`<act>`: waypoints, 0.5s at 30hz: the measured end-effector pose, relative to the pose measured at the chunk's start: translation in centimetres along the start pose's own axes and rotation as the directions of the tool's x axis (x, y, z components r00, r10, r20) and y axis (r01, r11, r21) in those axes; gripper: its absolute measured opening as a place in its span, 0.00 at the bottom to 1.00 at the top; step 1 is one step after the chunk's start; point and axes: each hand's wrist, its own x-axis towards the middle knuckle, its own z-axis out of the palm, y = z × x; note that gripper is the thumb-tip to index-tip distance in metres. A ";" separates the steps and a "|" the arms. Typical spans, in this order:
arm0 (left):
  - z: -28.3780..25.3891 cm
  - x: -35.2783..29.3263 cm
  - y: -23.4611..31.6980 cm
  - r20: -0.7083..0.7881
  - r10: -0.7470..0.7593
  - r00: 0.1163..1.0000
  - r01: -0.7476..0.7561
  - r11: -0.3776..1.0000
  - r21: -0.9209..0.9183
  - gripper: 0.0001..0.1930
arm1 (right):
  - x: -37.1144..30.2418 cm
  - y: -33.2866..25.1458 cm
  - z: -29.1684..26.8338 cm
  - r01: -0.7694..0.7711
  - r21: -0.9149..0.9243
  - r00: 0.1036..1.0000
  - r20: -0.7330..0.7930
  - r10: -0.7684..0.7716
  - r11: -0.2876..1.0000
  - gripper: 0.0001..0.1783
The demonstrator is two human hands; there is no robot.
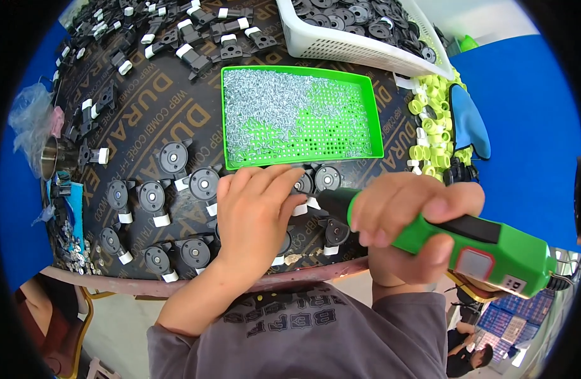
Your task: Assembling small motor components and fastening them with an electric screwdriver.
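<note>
My right hand is wrapped around a green and black electric screwdriver, its black nose pointing left. My left hand lies over the assemblies, thumb and index finger pinched near the screwdriver's tip. What sits between those fingers is mostly hidden. Just beyond them is a black round-disc assembly, partly covered, with a similar assembly to its right. Several more black disc assemblies with white ends stand in rows to the left. A green perforated tray of small silver screws lies just beyond my hands.
A white basket of black discs stands at the back. Black brackets with white ends are heaped back left. Yellow-green rings and a blue piece lie right. Small silver parts and a metal cup sit at the left edge.
</note>
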 end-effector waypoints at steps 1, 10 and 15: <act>0.1 0.1 0.0 -0.032 0.025 0.999 -0.025 1.000 -0.015 0.16 | 0.1 -0.2 -0.2 -0.002 -0.006 1.000 -0.002 0.002 1.000 0.19; 0.5 -0.3 -0.3 -0.073 0.078 0.994 -0.080 0.996 -0.026 0.11 | 0.3 -0.1 -1.1 0.120 0.079 0.989 0.072 -0.126 0.990 0.17; 0.2 -0.1 0.2 -0.034 0.023 0.999 -0.026 0.996 -0.082 0.11 | 0.3 0.3 -1.3 0.137 0.099 0.982 0.114 -0.148 0.986 0.17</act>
